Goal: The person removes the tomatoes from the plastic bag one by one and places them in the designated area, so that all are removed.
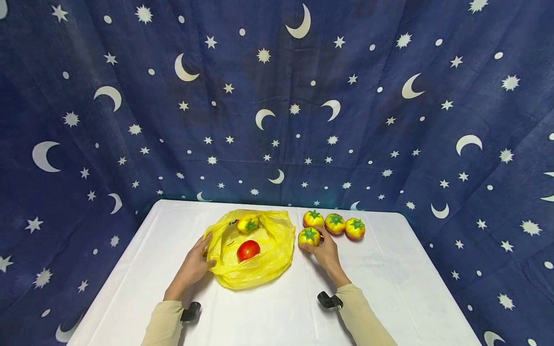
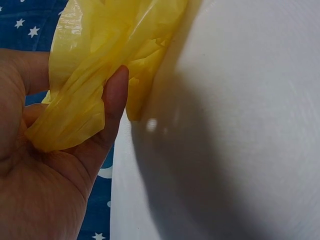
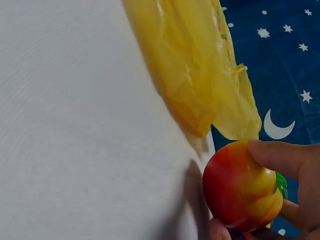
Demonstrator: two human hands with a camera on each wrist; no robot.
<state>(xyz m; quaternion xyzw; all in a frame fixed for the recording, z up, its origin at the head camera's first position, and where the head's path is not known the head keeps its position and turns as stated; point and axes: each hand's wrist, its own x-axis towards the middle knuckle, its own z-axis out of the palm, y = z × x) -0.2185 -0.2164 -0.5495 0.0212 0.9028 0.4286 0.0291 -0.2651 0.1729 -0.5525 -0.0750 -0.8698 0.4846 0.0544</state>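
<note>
A yellow plastic bag [image 1: 259, 276] lies on the table with its mouth spread wide. Inside it are a red tomato [image 1: 248, 250] and a yellow tomato with a green leafy top [image 1: 248, 224]. My left hand [image 1: 195, 264] holds the bag's left edge, and the left wrist view shows the crumpled plastic [image 2: 82, 107] between thumb and fingers. Just right of the bag, my right hand [image 1: 326, 252] grips a yellow-and-red tomato [image 1: 308, 236] between thumb and fingers. Its smooth red underside [image 3: 227, 182] faces the right wrist camera.
Three more yellow-and-red tomatoes stand in a row behind the right hand: a left one [image 1: 313, 218], a middle one [image 1: 335, 223] and a right one [image 1: 355, 229]. A white cloth covers the table [image 1: 255, 317]. Behind it hangs a dark blue curtain [image 1: 242, 139] with moons and stars.
</note>
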